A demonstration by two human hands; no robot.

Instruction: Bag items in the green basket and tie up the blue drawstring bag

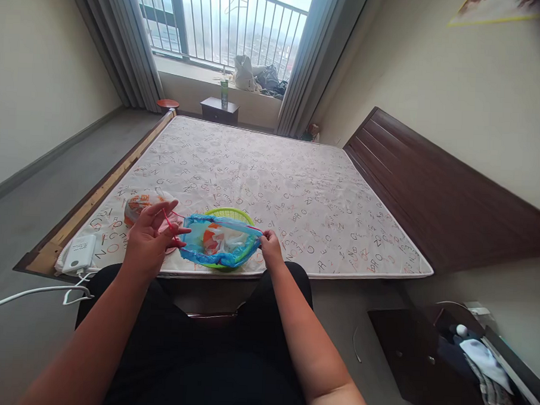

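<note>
A blue plastic bag [241,258] with pink drawstrings is stretched wide over a green basket [229,214] near the mattress's front edge. White and orange plastic [217,238] shows inside the bag's mouth. My left hand [152,239] has its fingers spread, with the pink drawstring looped around them at the bag's left side. At the bag's right corner, the fingers of my right hand [270,247] pinch the rim and drawstring. Behind my left hand lies a white and orange plastic bag [138,204], partly hidden.
The letter-patterned mattress [271,167] extends toward the window. A white power strip [80,253] with cables rests at its near left corner. A dark headboard [432,180] stands at right, with a dark nightstand [407,346] below.
</note>
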